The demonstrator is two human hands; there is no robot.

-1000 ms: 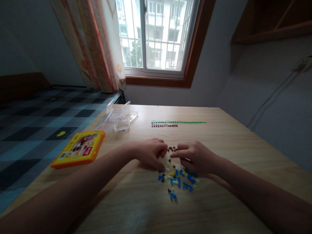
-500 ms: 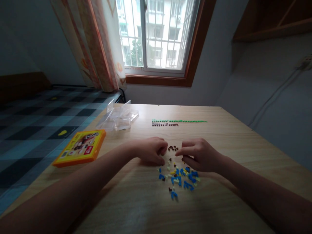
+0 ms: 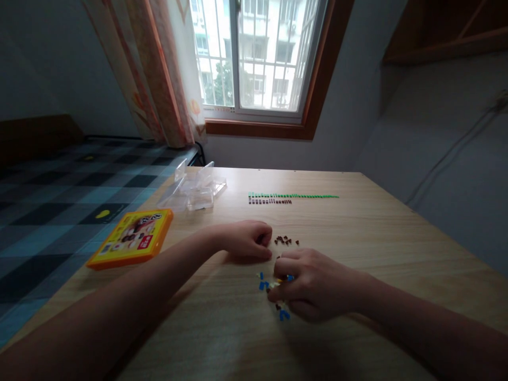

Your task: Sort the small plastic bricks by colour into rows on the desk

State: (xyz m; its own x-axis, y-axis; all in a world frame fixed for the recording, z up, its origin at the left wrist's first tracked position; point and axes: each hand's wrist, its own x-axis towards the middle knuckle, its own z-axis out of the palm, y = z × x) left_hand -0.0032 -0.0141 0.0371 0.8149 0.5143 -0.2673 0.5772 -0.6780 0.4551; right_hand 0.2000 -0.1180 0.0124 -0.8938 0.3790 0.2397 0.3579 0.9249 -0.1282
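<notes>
My right hand (image 3: 305, 283) reaches over the loose pile of small plastic building bricks, covering much of it. Its fingers are apart, and a fingertip touches a small brown brick (image 3: 269, 290) at the pile's left side. Blue bricks (image 3: 284, 315) and pale yellow ones show around the fingers. My left hand (image 3: 248, 241) rests on the table just left of the pile, fingers curled in and thumb stretched out; I see nothing between them. Beyond the hands lies a small cluster of brown bricks (image 3: 283, 240), with one lone brown brick (image 3: 297, 242) to its right.
Farther back run a long row of green bricks (image 3: 293, 196) and a shorter dark row (image 3: 270, 201). A yellow and orange box (image 3: 133, 238) lies left on the wooden table (image 3: 381, 238), with open clear plastic cases (image 3: 198, 190) behind it. A checked bed (image 3: 59, 196) adjoins the left side.
My right hand has moved from beside the brown cluster toward me and left, over the pile. A lone brown brick now shows right of the cluster. My left hand has hardly moved.
</notes>
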